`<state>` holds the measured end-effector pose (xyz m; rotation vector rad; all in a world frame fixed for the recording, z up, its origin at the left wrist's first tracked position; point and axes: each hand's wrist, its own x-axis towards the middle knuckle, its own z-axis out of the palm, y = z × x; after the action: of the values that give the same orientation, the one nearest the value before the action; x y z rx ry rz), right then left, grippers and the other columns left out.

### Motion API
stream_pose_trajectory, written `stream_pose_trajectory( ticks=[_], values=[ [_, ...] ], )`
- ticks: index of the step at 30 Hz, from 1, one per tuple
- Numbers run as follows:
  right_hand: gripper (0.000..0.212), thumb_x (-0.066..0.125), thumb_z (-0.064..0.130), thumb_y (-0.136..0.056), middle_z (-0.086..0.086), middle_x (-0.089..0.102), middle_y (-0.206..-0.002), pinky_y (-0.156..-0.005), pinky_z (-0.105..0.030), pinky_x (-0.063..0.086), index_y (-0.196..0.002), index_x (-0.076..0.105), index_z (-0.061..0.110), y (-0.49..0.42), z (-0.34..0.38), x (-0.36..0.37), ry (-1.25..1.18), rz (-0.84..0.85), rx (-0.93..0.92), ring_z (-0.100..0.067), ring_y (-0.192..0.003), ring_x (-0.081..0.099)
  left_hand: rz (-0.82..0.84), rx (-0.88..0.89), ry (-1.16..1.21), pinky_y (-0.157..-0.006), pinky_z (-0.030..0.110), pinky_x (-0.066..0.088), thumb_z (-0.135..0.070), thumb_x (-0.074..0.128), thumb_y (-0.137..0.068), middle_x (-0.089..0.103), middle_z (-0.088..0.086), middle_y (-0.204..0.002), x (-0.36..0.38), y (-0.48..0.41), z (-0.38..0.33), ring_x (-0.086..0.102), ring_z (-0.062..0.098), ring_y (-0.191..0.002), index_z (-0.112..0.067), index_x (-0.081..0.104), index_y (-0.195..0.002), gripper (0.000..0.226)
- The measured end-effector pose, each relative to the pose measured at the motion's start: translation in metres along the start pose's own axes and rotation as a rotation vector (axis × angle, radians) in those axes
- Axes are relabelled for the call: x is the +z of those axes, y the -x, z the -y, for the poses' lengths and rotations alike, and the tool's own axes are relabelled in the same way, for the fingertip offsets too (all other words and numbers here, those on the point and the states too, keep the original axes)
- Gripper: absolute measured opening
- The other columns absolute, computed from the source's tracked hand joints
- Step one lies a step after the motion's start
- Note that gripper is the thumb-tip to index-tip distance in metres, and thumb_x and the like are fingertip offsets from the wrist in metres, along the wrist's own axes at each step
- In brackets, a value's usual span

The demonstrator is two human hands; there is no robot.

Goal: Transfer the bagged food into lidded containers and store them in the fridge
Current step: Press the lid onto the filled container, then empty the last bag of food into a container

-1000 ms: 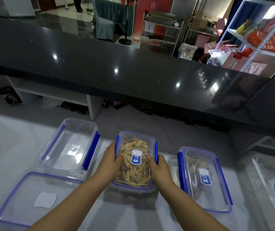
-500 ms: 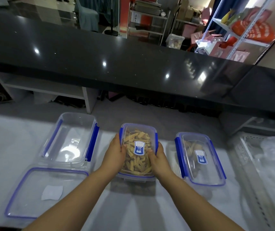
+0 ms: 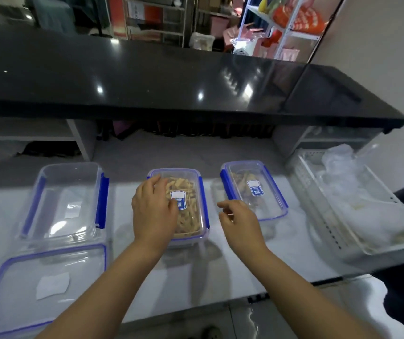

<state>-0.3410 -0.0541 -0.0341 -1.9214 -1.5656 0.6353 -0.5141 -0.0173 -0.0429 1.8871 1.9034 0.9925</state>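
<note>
Head view: the left hand (image 3: 153, 211) lies flat, fingers spread, on the closed middle container (image 3: 192, 220) of yellowish sticks, gripping nothing. The right hand (image 3: 241, 223) hovers just beside it, fingers loosely curled and empty, between it and the closed right container (image 3: 254, 189). Both containers sit mid-worktop (image 3: 196, 277). An empty container (image 3: 66, 199) stands open toward the left edge, with a loose lid (image 3: 44, 287) at the near left corner. A white tray (image 3: 302, 184) of crumpled bags (image 3: 342, 172) sits by the right edge.

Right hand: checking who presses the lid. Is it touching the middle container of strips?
Apart. Head view shows bare countertop between the right hand and the lidded middle container.
</note>
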Motion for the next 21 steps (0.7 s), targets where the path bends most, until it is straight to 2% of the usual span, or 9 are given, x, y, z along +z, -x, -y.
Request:
stream_pose_trajectory(
  ticks=[2,4,6,9,12,14,17,19,21],
  values=[
    [0.021,0.051,0.015,-0.094,0.009,0.058,-0.104,-0.074,-0.005,0.039,-0.111,0.063,0.018,0.005,-0.007,-0.018,-0.005,-0.052,-0.003,-0.004,-0.093,0.054,-0.011,0.045,0.034,-0.102,0.038,0.034,-0.009,0.060,-0.083,0.052,0.005,-0.128,-0.001,0.003,-0.018,0.043,0.023,-0.119,-0.012,0.055,-0.121,0.039],
    [0.018,0.052,0.014,-0.093,0.006,0.062,-0.100,-0.067,-0.004,0.040,-0.103,0.066,0.018,0.005,-0.017,-0.033,-0.014,-0.077,0.001,-0.004,-0.089,0.056,0.009,0.090,0.072,-0.100,0.037,0.036,-0.008,0.060,-0.083,0.054,0.004,-0.124,0.004,0.004,-0.038,0.046,0.023,-0.116,-0.012,0.058,-0.118,0.036],
    [0.018,0.052,0.013,-0.092,0.004,0.066,-0.097,-0.067,-0.008,0.043,-0.097,0.069,0.018,0.002,-0.027,-0.045,-0.026,-0.086,0.001,-0.007,-0.087,0.059,0.033,0.181,0.066,-0.098,0.036,0.038,-0.008,0.062,-0.082,0.057,0.005,-0.120,0.014,0.005,-0.056,0.049,0.023,-0.113,-0.012,0.060,-0.115,0.033],
    [0.020,0.052,0.014,-0.091,0.007,0.069,-0.095,-0.073,-0.021,0.050,-0.095,0.070,0.020,-0.005,-0.045,-0.071,-0.024,-0.143,-0.003,-0.010,-0.086,0.061,0.080,0.284,0.070,-0.092,0.028,0.035,-0.007,0.064,-0.079,0.061,0.004,-0.114,0.038,0.006,-0.084,0.051,0.024,-0.108,-0.013,0.064,-0.108,0.029],
    [0.022,0.052,0.011,-0.090,0.009,0.068,-0.094,-0.071,-0.018,0.043,-0.096,0.071,0.021,-0.010,-0.078,-0.114,0.033,-0.214,-0.008,-0.008,-0.083,0.058,0.123,0.326,0.094,-0.085,0.028,0.038,-0.004,0.065,-0.075,0.063,0.004,-0.108,0.069,0.008,-0.121,0.054,0.025,-0.101,-0.012,0.066,-0.103,0.029],
    [0.020,0.055,0.008,-0.087,0.006,0.068,-0.092,-0.069,-0.017,0.041,-0.094,0.071,0.018,-0.015,-0.107,-0.154,0.142,-0.314,-0.095,-0.010,-0.082,0.059,0.162,0.384,0.108,-0.085,0.026,0.038,-0.005,0.063,-0.073,0.064,0.004,-0.104,0.093,0.009,-0.153,0.053,0.022,-0.098,-0.013,0.067,-0.101,0.029],
    [0.018,0.065,0.002,-0.078,0.000,0.068,-0.088,-0.074,-0.031,0.047,-0.087,0.072,0.015,-0.024,-0.156,-0.222,0.382,-0.519,-0.226,-0.022,-0.084,0.061,0.269,0.442,0.097,-0.089,0.026,0.034,-0.013,0.061,-0.078,0.063,0.001,-0.107,0.134,0.014,-0.210,0.052,0.023,-0.105,-0.015,0.065,-0.106,0.027],
    [0.019,0.070,0.004,-0.073,-0.002,0.069,-0.090,-0.078,-0.040,0.045,-0.087,0.072,0.017,-0.029,-0.190,-0.263,0.504,-0.593,-0.152,-0.028,-0.090,0.059,0.337,0.515,0.096,-0.093,0.030,0.036,-0.021,0.061,-0.081,0.061,-0.001,-0.112,0.160,0.019,-0.248,0.051,0.023,-0.111,-0.017,0.062,-0.112,0.031],
    [0.023,0.072,0.017,-0.074,-0.005,0.066,-0.103,-0.087,-0.045,0.040,-0.097,0.071,0.019,-0.034,-0.223,-0.296,0.617,-0.567,0.012,-0.031,-0.103,0.055,0.447,0.591,0.069,-0.100,0.029,0.031,-0.034,0.056,-0.085,0.055,-0.006,-0.122,0.182,0.027,-0.284,0.043,0.017,-0.120,-0.023,0.055,-0.122,0.039]
  ],
)
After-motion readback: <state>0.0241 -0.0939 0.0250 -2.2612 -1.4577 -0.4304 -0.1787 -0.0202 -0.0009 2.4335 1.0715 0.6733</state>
